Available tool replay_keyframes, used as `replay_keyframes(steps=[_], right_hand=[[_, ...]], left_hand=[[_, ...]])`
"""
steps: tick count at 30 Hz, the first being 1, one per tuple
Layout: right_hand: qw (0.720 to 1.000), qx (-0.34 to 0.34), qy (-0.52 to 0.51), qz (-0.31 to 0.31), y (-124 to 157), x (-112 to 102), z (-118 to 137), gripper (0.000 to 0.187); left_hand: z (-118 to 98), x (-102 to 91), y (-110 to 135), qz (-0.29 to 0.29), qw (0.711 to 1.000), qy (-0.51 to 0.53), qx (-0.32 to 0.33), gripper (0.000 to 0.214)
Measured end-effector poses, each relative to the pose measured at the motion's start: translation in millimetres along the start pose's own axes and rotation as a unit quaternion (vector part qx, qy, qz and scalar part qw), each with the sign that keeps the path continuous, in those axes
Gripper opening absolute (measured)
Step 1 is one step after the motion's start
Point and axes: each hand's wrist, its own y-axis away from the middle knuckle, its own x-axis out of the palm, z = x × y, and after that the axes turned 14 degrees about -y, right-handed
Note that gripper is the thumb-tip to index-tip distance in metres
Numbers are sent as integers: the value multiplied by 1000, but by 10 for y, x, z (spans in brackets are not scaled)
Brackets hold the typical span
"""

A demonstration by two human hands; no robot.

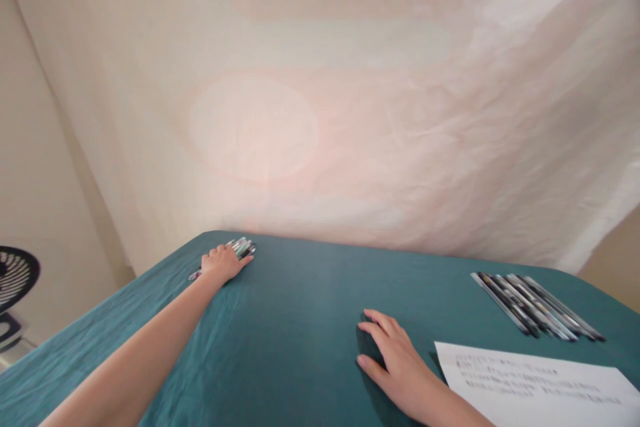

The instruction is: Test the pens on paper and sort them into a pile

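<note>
At the far left of the table, my left hand (223, 263) reaches out over a bunch of pens (242, 246). Its fingers curl over the bunch and its thumb points right; the pens' ends stick out on both sides, their middles hidden under my palm. My right hand (391, 363) is low, right of the middle, over the cloth, with its thumb and fingers apart and nothing between them. Right of it lies a white sheet of paper (530, 407) with lines of blurred writing.
Several pens in a row (537, 307) lie slanted side by side on the right, beyond the paper. A teal cloth (300, 333) covers the table. Behind hangs a pale sheet (350, 113). A black fan (15, 280) stands off the table at left.
</note>
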Motion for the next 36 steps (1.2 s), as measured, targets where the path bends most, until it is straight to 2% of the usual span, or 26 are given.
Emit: replay_keyframes(steps=[11, 14, 17, 20, 22, 23, 27, 29, 32, 36], right_hand=[[999, 6, -27, 17, 15, -43, 6, 43], [997, -5, -68, 20, -3, -125, -13, 42], [994, -22, -103, -3, -49, -293, -66, 40], [993, -21, -108, -47, -111, -528, -205, 39], [992, -1, -98, -78, -149, -701, -368, 42], [991, 15, -89, -98, -165, -789, -471, 45], [973, 115, 5, -200, -183, -1111, -971, 64], [953, 162, 67, -247, -167, -1242, -1241, 72], [916, 240, 136, -291, -126, -1410, -1630, 89], [866, 348, 153, -326, -57, -1679, -2067, 108]], left_hand=[[-16, -77, 171, 7, 1000, 14, 4, 81], [-65, -109, 210, -21, 999, 20, 21, 79], [-261, -199, 272, -57, 996, 47, 55, 76], [-625, -379, 448, -55, 984, 119, 124, 73], [-912, -553, 680, -24, 959, 202, 200, 69], [-1050, -650, 830, -5, 937, 249, 245, 66], [-1491, -1008, 1515, 77, 812, 412, 406, 48], [-1638, -1108, 1793, 87, 770, 447, 446, 39], [-1787, -1131, 2015, 65, 757, 448, 471, 30], [-1861, -1051, 2053, 61, 777, 438, 447, 21]])
